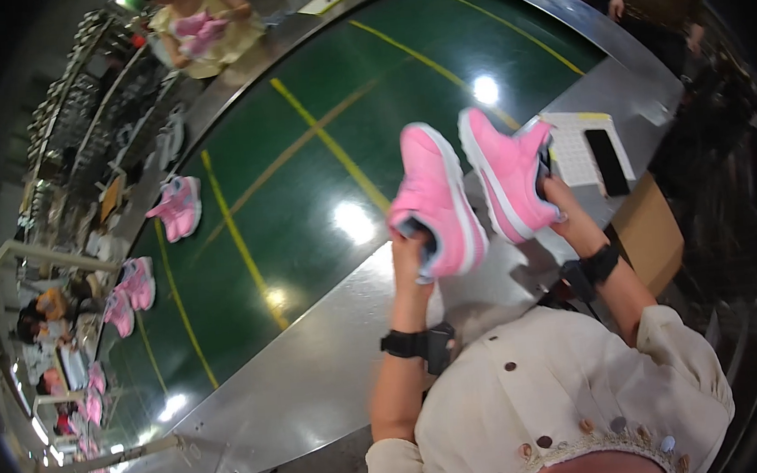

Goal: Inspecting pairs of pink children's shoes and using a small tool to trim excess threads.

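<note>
Two pink sneakers with white soles are held up side by side over the near metal edge of a green conveyor belt. My left hand (pixel 408 256) is closed round the heel end of the left sneaker (pixel 432 183), its toe pointing away from me. The right sneaker (pixel 505 173) is gripped at its collar by my right hand (pixel 565 208), whose fingers are partly hidden behind and inside the opening. The soles face each other with a narrow gap between them. Both shoes are tilted, and their dark inner linings show at the openings.
The green belt (pixel 304 198) has yellow cross lines. More pink sneakers (pixel 181 208) stand at its far left. A dark phone (pixel 606 162) lies on a white sheet (pixel 572 154) at right, near a cardboard box (pixel 656 232). Across the belt, a person (pixel 211 27) holds pink shoes.
</note>
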Tool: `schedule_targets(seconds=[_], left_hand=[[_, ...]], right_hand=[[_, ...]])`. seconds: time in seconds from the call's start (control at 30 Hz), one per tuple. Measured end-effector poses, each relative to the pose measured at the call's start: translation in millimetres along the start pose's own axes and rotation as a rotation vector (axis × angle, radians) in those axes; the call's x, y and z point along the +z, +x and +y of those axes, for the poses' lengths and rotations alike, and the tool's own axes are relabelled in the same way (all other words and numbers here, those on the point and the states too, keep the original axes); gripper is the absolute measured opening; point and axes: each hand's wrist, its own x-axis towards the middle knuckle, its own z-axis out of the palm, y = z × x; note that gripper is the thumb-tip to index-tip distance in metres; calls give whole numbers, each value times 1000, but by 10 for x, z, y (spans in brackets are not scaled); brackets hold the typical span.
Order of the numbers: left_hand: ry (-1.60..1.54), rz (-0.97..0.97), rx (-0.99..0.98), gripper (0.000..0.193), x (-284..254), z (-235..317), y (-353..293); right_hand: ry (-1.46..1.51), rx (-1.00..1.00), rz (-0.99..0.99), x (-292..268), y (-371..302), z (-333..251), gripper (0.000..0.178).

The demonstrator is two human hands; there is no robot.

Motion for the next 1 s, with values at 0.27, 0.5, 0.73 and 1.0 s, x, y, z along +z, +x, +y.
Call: schedule_targets(seconds=[0.27, 0.5, 0.73, 1.0], left_hand=[[1226, 205, 346, 59, -168, -543, -147], [1427, 103, 671, 39, -86, -369, -194], [1069, 56, 110, 26, -107, -172, -41], [673, 50, 260, 20, 49, 108, 281]], right_hand=[[-449, -148, -166, -12, 52, 341, 53], [-963, -242, 170, 51, -364, 21, 31], [-1381, -699, -582, 809, -594, 207, 20], [-1536, -692, -617, 870, -570, 370, 14]])
